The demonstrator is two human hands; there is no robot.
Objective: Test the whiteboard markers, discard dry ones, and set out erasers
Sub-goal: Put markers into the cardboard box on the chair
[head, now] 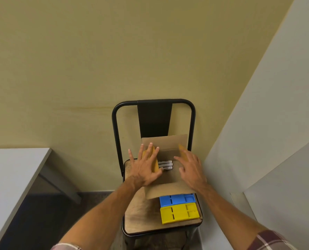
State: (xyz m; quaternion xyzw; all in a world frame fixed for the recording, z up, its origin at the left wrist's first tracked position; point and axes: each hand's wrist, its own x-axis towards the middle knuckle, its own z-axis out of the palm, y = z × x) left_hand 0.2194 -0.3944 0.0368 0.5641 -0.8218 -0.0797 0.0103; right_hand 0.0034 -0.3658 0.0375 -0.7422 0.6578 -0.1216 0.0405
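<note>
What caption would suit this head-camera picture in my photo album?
Left hand and right hand rest on the side flaps of an open cardboard box holding markers on a chair.

Soft, even indoor light, moderate brightness, warm yellow cast; wide-angle bending at the edges.
The wall [114, 60] is lit evenly, slightly darker toward the top corners. Deep shadow is seen under the table [9, 168], where the floor [47, 213] is nearly black. A soft shadow is cast by the box [168, 188] flap onto the chair [141, 217] seat, and a pale sheen is seen on the seat's front. Fingertips of the left hand [145, 166] are slightly smeared. Print on the markers [165, 165] is too soft to be read. Straight lines of the table edge and the white panel [276, 105] are slanted and stretched near the frame borders.
</note>
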